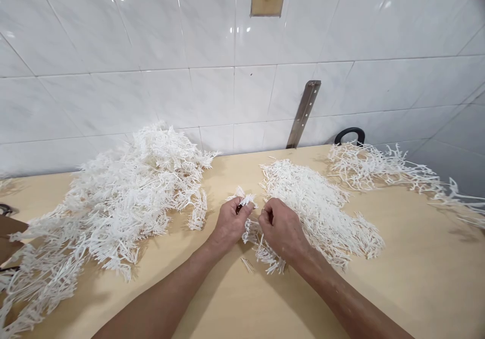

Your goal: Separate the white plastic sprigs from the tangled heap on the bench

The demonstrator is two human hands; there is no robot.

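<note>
At the centre of the frame, the fingers of my left hand point(232, 218) are clamped on a small white branched piece point(248, 200). Just right of it, my right hand point(282, 228) has its fingers curled in; I cannot tell whether they grip anything. Under and beside my hands is the desk point(413, 273). A large white tangled heap point(125, 197) fills the left, a pile of thin white pieces point(322, 207) lies right of centre, and more white branching strands point(382, 167) spread at the right.

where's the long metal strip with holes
The metal strip stands tilted against the white tiled wall, right of centre in the head view, left of the curved black handle.
</note>
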